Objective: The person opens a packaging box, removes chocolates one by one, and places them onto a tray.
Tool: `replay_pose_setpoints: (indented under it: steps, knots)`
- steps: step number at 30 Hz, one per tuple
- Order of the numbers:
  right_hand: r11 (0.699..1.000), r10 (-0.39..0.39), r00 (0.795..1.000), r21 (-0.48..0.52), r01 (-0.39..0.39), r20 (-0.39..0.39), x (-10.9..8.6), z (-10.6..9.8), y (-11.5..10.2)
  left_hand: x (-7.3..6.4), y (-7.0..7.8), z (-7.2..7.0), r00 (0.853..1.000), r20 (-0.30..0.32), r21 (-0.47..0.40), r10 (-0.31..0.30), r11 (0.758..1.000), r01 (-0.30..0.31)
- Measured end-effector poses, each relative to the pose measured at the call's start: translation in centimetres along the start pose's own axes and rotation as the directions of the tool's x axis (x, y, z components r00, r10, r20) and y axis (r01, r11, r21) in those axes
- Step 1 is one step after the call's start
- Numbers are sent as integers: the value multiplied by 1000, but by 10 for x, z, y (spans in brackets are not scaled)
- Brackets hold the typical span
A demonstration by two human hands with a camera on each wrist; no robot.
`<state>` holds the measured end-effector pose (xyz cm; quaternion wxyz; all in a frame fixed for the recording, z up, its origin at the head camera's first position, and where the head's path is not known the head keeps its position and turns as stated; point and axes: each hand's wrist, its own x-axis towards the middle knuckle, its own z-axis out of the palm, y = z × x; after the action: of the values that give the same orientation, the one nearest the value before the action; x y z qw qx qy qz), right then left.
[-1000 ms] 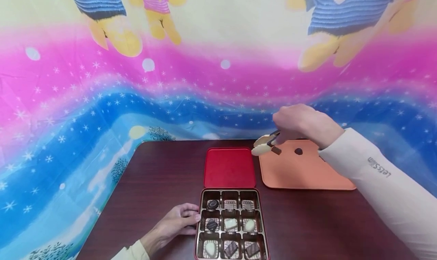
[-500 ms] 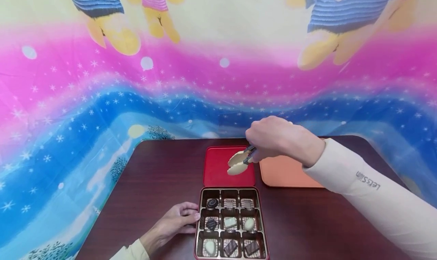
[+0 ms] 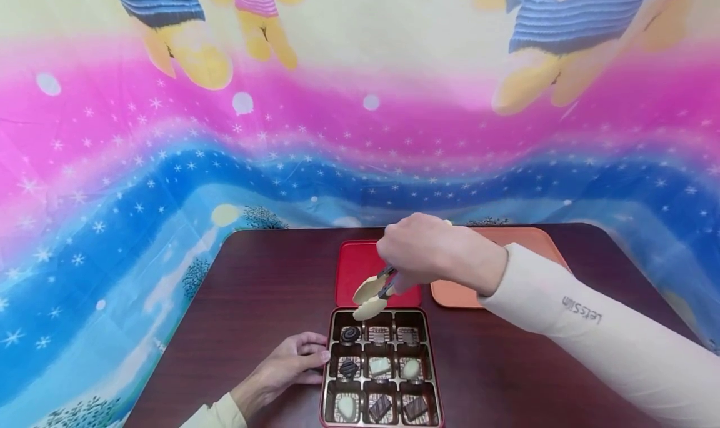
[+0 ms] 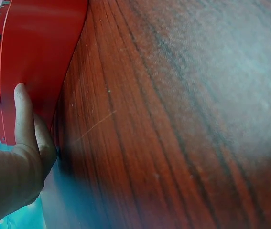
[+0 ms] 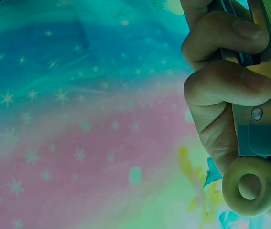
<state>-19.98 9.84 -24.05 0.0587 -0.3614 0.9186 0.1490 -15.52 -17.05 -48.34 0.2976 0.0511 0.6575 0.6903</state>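
Observation:
In the head view my right hand (image 3: pixel 427 250) grips tongs (image 3: pixel 371 308) with cream scoop-shaped tips. The tips stand apart over the front of a red lid (image 3: pixel 350 259), at the far edge of an open chocolate box (image 3: pixel 440 378). In the right wrist view, fingers (image 5: pixel 235 86) curl round the metal handle, which ends in a ring. My left hand (image 3: pixel 292 360) rests against the box's left side, one straight finger on the red wall in the left wrist view. Compartments hold a dark swirl chocolate (image 3: pixel 350 335), white chocolates (image 3: pixel 379 367) and dark striped ones (image 3: pixel 416 407).
The lid lies flat behind the box. An orange tray (image 3: pixel 523 240) lies at the back right, partly hidden by my right arm. All stand on a dark wooden table (image 3: pixel 264 278), with a printed cloth (image 3: pixel 337 128) hanging behind its far edge.
My right hand has carried the tongs left and nearer, from over the orange tray across the red lid to the box's far edge. My left hand has stayed against the box.

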Motion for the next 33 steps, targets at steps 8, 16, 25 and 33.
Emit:
replay_pose_setpoints:
  steps: [8,16,25,33]
  knots:
    - [997,-11,1000,-71,12,19,13,10,-14,0,0,0,1000,2,-7,2,1000,-2]
    - [990,-22,999,-137,27,34,25,19,-23,0,0,-1,1000,0,2,4,1000,-4]
    - [982,-18,998,-185,29,60,38,25,-33,0,0,0,1000,-7,5,-2,1000,2]
    - [973,3,997,-229,16,82,47,26,-41,-1,0,0,1000,-4,0,4,1000,-4]
